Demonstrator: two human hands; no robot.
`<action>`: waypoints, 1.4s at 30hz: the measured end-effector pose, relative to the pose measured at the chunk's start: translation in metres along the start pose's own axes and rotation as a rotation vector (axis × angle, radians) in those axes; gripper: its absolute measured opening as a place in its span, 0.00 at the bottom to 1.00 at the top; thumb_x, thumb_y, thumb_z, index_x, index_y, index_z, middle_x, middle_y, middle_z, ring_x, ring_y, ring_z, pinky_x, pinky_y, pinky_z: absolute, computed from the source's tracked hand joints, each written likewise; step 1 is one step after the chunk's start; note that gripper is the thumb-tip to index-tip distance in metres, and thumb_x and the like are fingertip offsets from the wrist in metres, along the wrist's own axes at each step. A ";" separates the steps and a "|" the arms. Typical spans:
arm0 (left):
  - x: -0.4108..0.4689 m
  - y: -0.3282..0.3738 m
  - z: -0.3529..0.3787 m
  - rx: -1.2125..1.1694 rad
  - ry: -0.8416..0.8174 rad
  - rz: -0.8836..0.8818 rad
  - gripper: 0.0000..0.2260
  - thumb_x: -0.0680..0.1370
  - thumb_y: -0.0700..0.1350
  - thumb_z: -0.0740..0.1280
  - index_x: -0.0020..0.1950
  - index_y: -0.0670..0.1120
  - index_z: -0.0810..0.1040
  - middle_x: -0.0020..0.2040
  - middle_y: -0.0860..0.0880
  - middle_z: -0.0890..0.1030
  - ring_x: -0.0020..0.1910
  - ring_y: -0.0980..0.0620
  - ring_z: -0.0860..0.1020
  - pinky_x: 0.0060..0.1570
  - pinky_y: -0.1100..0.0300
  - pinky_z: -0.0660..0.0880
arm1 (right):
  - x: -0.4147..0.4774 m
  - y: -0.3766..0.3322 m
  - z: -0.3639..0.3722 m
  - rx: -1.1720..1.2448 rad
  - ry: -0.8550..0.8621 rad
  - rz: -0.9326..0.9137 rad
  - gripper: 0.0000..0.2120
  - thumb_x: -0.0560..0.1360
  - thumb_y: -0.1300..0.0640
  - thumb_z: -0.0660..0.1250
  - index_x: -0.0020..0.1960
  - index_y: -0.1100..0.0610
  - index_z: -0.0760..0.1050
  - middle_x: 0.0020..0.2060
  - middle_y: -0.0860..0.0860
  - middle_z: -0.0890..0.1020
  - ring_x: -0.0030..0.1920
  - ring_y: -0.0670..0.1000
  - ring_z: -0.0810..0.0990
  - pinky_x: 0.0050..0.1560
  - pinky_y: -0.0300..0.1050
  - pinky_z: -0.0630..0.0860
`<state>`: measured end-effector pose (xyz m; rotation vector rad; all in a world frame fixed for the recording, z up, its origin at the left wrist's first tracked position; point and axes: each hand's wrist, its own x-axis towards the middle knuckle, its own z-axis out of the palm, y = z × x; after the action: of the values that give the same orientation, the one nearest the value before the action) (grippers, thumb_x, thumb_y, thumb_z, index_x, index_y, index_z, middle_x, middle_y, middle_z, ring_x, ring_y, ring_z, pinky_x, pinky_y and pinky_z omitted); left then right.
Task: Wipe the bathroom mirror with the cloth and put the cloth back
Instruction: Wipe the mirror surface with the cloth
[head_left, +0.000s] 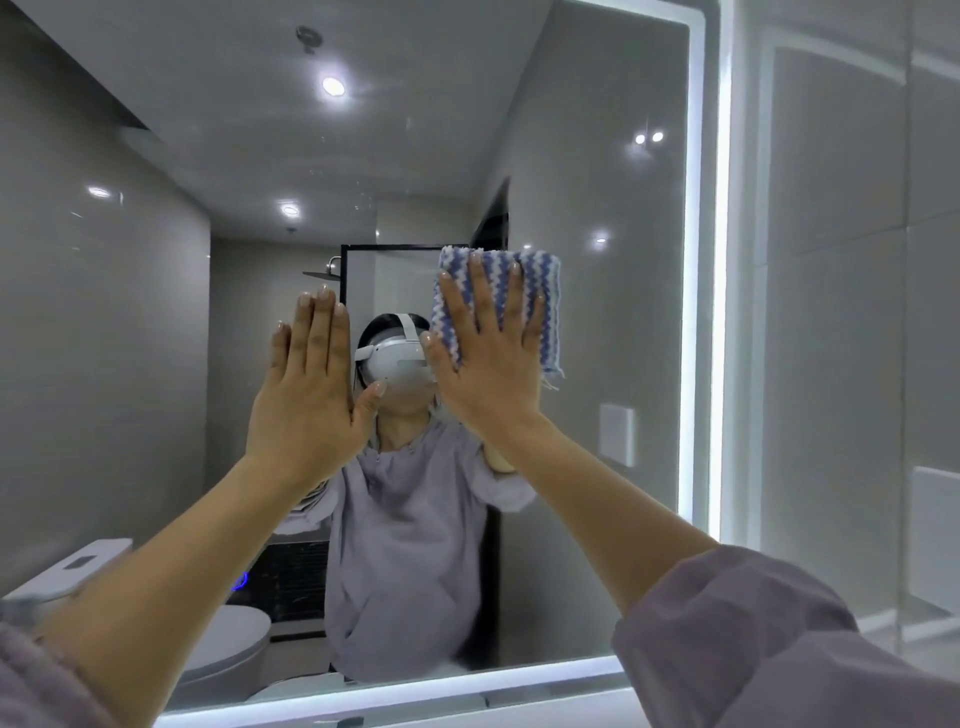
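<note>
1. Right of the frame's centre, the blue and white striped cloth (549, 312) lies flat against the mirror (597, 156). It is folded into a thick pad, and a loose thread hangs at its lower right corner.
2. The right hand (488, 364) presses on the cloth with its palm and its straight, spread fingers. No finger curls round the cloth, so it is kept only between the hand and the glass.
3. The left hand (306, 395) is raised just beside it, left of centre, with the fingers straight and close together and the thumb out. It holds nothing. I cannot tell if it touches the glass.
4. Both forearms rise from the lower corners; a grey-purple sleeve (753, 649) covers the right arm at lower right.
5. A bright white light strip (719, 312) runs along the right and lower edges of the mirror.
6. The glass reflects the person with a white headset (395, 358), and a toilet (228, 649) at lower left.
7. Pale wall tiles (841, 260) fill the far right of the frame.
</note>
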<state>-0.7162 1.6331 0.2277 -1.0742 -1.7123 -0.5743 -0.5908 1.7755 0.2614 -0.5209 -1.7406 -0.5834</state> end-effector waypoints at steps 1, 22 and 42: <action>0.000 0.000 -0.001 -0.004 -0.004 0.000 0.38 0.75 0.64 0.36 0.76 0.39 0.36 0.78 0.41 0.36 0.77 0.45 0.36 0.76 0.50 0.36 | 0.000 -0.003 0.001 0.009 0.001 0.010 0.33 0.81 0.39 0.49 0.79 0.53 0.44 0.78 0.54 0.41 0.78 0.61 0.40 0.74 0.58 0.31; -0.071 0.011 -0.016 -0.070 -0.211 -0.008 0.35 0.77 0.60 0.39 0.77 0.39 0.36 0.78 0.42 0.36 0.77 0.47 0.36 0.76 0.55 0.37 | -0.031 -0.002 -0.020 0.057 -0.244 -0.070 0.28 0.84 0.58 0.52 0.78 0.55 0.41 0.78 0.51 0.44 0.78 0.58 0.39 0.77 0.56 0.38; -0.248 0.125 -0.130 -0.508 -0.453 -0.323 0.36 0.77 0.64 0.54 0.79 0.46 0.52 0.79 0.48 0.56 0.78 0.50 0.53 0.72 0.55 0.58 | -0.210 -0.009 -0.200 1.682 -0.648 1.142 0.14 0.83 0.54 0.54 0.62 0.58 0.74 0.50 0.52 0.83 0.47 0.50 0.84 0.45 0.45 0.82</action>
<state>-0.5171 1.4970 0.0390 -1.3636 -2.2263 -1.0758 -0.3984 1.6338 0.0978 -0.3198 -1.5031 1.8720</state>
